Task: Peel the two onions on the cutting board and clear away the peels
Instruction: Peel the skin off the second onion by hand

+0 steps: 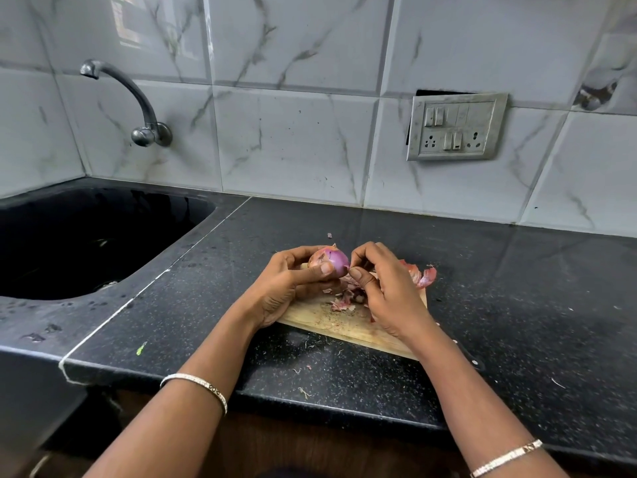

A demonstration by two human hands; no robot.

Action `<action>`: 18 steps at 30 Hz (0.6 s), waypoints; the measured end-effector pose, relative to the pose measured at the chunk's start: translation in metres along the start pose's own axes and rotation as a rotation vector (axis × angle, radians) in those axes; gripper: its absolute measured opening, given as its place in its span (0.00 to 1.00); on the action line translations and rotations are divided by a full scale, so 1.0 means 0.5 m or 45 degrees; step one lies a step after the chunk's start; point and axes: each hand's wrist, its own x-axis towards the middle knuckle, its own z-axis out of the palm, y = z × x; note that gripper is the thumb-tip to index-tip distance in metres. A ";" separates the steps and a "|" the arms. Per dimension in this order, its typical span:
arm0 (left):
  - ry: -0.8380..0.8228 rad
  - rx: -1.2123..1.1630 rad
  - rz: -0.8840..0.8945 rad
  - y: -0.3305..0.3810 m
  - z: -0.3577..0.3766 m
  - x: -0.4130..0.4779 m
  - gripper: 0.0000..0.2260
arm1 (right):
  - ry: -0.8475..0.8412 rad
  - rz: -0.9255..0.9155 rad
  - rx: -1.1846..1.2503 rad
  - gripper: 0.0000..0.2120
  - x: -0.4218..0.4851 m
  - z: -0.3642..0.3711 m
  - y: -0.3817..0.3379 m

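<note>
A red onion (335, 259), partly peeled with purple flesh showing, is held above the wooden cutting board (348, 326). My left hand (293, 284) grips it from the left, thumb across its front. My right hand (386, 288) pinches a bit of skin at the onion's right side with thumb and forefinger. Loose pink peels (344, 298) lie on the board under my hands, and a larger curled peel (425, 276) rests at the board's right end. A second onion is not visible; my hands hide part of the board.
The board lies on a black speckled counter (517, 305). A black sink (86, 243) with a wall tap (138, 108) is to the left. A switch and socket plate (455, 127) is on the tiled wall. Small peel scraps (303, 391) dot the counter's front edge.
</note>
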 end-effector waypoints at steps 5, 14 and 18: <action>0.080 -0.073 -0.019 -0.001 0.003 0.004 0.21 | -0.090 -0.016 -0.059 0.08 -0.004 0.003 -0.001; 0.207 -0.086 -0.029 0.014 0.018 0.000 0.23 | -0.209 -0.003 -0.389 0.08 -0.011 0.005 0.000; 0.207 -0.074 -0.056 0.016 0.021 -0.001 0.25 | -0.100 0.103 -0.573 0.06 -0.014 -0.002 0.002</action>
